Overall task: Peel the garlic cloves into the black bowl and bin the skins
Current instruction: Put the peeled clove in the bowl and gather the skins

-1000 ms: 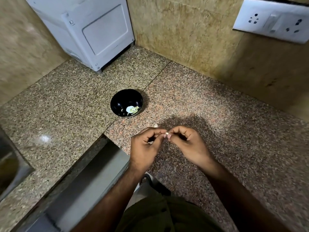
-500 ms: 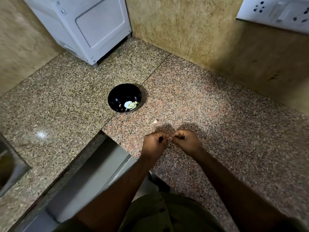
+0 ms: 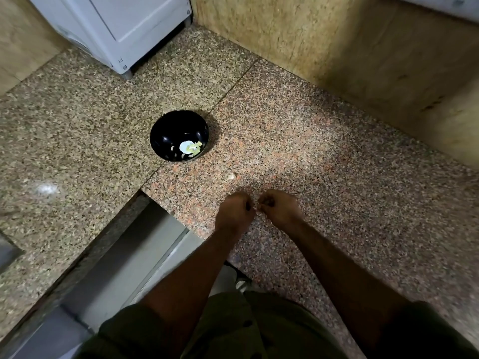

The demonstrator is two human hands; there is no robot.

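Note:
The black bowl point(image 3: 166, 130) stands on the granite counter, holding several pale peeled garlic pieces point(image 3: 190, 148). My left hand point(image 3: 234, 212) and my right hand point(image 3: 281, 208) are held together over the counter, below and right of the bowl. Their fingertips pinch a small garlic clove point(image 3: 256, 208), mostly hidden between them. A single loose garlic clove or scrap of skin point(image 3: 230, 177) lies on the counter between the bowl and my hands.
A white appliance point(image 3: 124, 24) stands at the back left against the wall. The granite counter point(image 3: 337, 156) turns a corner, with its inner edge point(image 3: 155, 200) just left of my hands. Tiled walls close off the back and right.
The view has tilted down and pulled back, so the bowl and my hands appear smaller. My hands have curled tighter around the clove and stay together.

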